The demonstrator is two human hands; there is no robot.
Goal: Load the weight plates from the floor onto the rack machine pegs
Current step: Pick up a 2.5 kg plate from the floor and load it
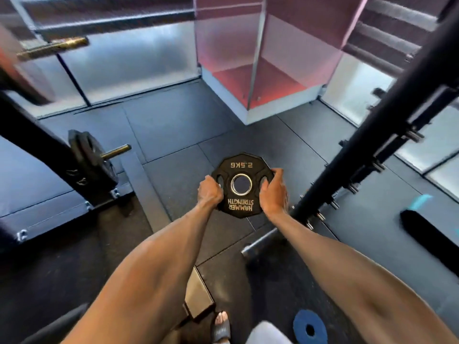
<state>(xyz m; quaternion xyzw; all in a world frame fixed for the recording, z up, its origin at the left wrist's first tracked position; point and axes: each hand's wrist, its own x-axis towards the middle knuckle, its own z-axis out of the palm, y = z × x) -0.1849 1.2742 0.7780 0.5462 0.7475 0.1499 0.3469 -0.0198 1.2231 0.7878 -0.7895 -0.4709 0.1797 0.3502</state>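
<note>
Black rubber is what you have between your hands: a small weight plate (240, 184) with many flat sides, stamped "2.5KG" along its far edge and "HAMMER STRENGTH" along the near one, both reading upside down from where you stand. You hold it out in front of you above the floor (178, 135), its printed face turned up toward you and its steel-ringed centre hole open to view. Your left hand (210, 192) is closed over the plate's left edge, fingers curled at the left grip slot. Your right hand (273, 192) clasps the right edge, with fingers wrapped over the rim beside the right grip slot. Both arms reach forward, nearly straight.

To your left, a brass-coloured peg (116, 151) sticks out from a dark slanted frame post (37, 135), and a black plate (87, 155) already sits on it against the post, leaving the peg's tip bare. Your held plate is well apart from that peg. On your right, a black upright (387, 135) studded with bolts runs diagonally, its lower end close to your right hand. A blue plate (309, 327) lies flat on the floor near your right forearm, and a sandalled foot (221, 325) shows at the bottom edge.
</note>
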